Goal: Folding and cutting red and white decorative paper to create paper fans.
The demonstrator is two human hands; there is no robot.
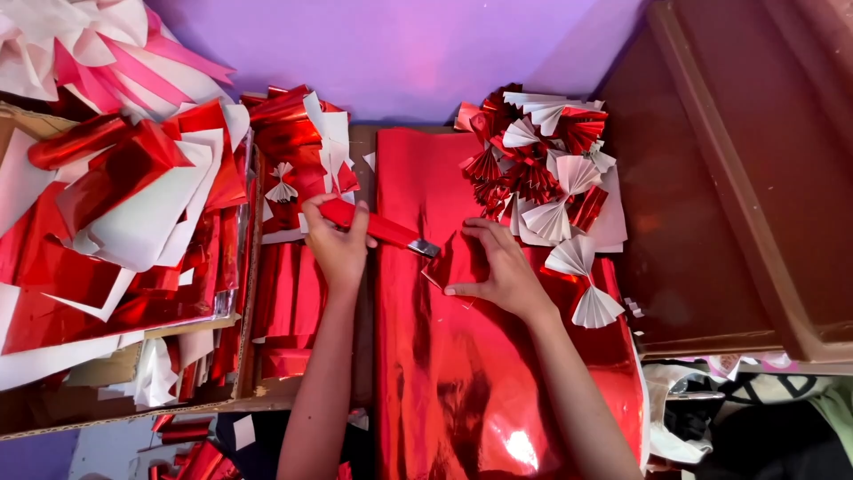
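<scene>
I see my left hand (338, 242) closed around the handle of a red utility knife (378, 228), its metal tip lying on the red foil sheet (462, 373) just left of my right hand (498, 267). The right hand is spread open, palm down, fingers pressing a small folded piece of foil (449, 262) flat against the sheet; it grips nothing.

The sheet runs from the purple wall (400, 53) down past the bottom edge of the view, so its near end is cut off. Room is tight: the pile of folded red-and-white paper fans (542, 169) crowds the sheet's upper right corner, just beside the right hand, and a brown wooden ledge (711, 222) borders the right. On the left, a cardboard box (107, 418) heaped with foil scraps (124, 204) sits near the left wrist.

The blade itself is hard to make out; it seems to touch the folded piece's edge, though I cannot be sure.
</scene>
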